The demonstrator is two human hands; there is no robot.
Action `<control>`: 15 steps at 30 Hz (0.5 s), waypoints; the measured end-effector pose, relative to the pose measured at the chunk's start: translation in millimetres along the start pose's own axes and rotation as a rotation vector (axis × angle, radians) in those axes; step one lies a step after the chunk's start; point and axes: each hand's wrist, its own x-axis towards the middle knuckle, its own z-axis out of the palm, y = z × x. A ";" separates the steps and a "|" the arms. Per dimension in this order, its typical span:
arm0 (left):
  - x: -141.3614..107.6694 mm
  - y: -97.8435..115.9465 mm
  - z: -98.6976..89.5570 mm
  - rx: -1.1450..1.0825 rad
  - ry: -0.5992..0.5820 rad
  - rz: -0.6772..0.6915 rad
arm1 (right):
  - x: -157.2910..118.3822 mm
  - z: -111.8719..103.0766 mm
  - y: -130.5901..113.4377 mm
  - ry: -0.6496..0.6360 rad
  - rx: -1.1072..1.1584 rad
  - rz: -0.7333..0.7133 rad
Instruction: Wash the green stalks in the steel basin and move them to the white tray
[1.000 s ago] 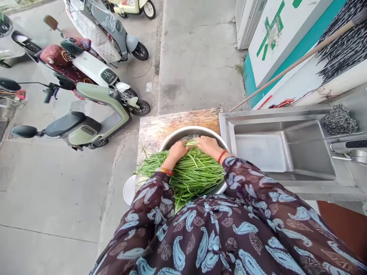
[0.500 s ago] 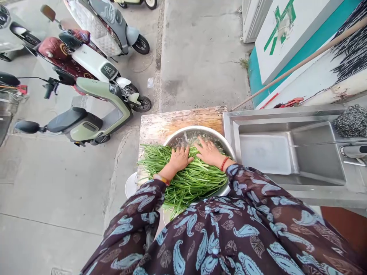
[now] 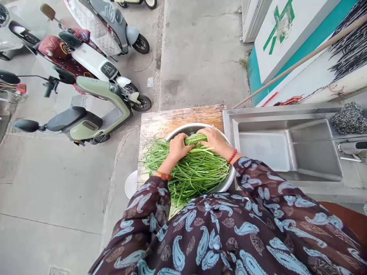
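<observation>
Greens in basin, sink beside

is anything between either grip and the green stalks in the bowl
Nothing visible: the left grip and right grip both directly hold a bunch of the green stalks, near the far rim of the metal bowl.

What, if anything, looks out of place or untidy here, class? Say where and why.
Two things. The long green stalks spill past the left side of the metal basin over the wooden tabletop, rather than lying wholly inside. Further off, a pale scrap lies on the ground near a scooter's front wheel, looking like litter.
</observation>
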 end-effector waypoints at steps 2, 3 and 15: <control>-21.8 2.8 -17.7 0.044 0.021 0.161 | -26.4 -18.1 -0.6 0.019 0.021 -0.121; -33.7 2.7 -23.7 0.079 -0.010 0.256 | -39.8 -23.9 -1.4 -0.030 0.008 -0.161; -11.6 -19.3 58.3 0.299 -0.252 0.193 | -31.9 64.6 5.7 -0.317 -0.189 0.012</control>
